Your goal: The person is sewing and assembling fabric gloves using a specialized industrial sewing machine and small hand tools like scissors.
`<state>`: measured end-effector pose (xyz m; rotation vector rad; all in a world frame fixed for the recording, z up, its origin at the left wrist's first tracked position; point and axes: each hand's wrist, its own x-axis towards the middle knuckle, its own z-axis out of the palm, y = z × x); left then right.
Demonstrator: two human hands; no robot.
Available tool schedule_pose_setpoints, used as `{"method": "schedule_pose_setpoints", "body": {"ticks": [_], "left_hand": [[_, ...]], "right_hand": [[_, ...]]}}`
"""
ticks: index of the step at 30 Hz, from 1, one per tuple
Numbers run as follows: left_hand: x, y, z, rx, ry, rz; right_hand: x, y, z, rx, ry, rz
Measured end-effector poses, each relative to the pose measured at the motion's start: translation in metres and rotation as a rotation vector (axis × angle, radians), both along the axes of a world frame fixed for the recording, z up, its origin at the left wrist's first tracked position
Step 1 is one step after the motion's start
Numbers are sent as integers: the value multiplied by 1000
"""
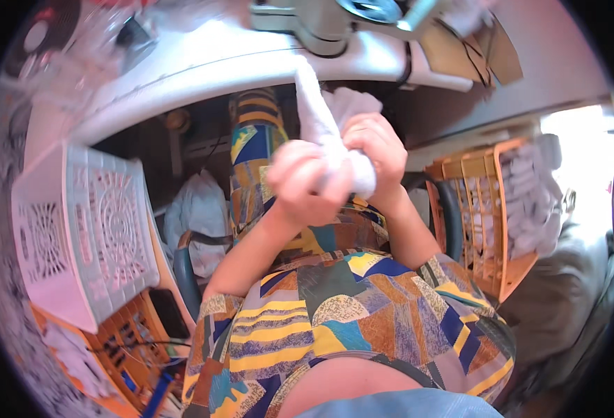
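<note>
A white soft cloth item that looks like a sock [312, 101] is held in both hands over my lap, just short of the worktop. My left hand [307, 177] has its fingers curled on the bunched lower part, slightly blurred. My right hand [376, 146] grips it from the right, fingers wrapped in. A narrow length of the fabric rises up from between the hands toward the worktop's edge, and a looser pale fold shows behind my right hand.
A pale machine [319, 35] stands on the curved white worktop [160, 87], near cardboard [453, 52]. At left are a white plastic basket [91, 230], an orange crate [122, 334] and a dark phone-like object [169, 313]. An orange crate [463, 167] of white items [530, 195] sits right.
</note>
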<state>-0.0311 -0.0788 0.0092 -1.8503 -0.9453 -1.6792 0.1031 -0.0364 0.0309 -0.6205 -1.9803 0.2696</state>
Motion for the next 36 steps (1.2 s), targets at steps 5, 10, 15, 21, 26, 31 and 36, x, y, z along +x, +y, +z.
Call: {"method": "schedule_pose_setpoints", "body": {"ticks": [5, 10, 15, 21, 26, 31, 36], "left_hand": [[8, 9, 2, -323, -349, 51], [24, -3, -3, -460, -207, -141], [46, -7, 3, -444, -42, -207], [49, -5, 7, -342, 31, -278], [20, 16, 10, -484, -15, -166], [8, 39, 20, -1001, -275, -366], [14, 34, 1, -1133, -544, -687]], "right_hand": [[9, 4, 5, -4, 0, -26], [10, 3, -6, -17, 147, -249], [19, 16, -7, -137, 108, -413], [22, 18, 2, -168, 392, -205], [37, 5, 6, -796, 527, 289], [29, 0, -5, -1142, 772, 788], [25, 0, -2, -1259, 1060, 764]]}}
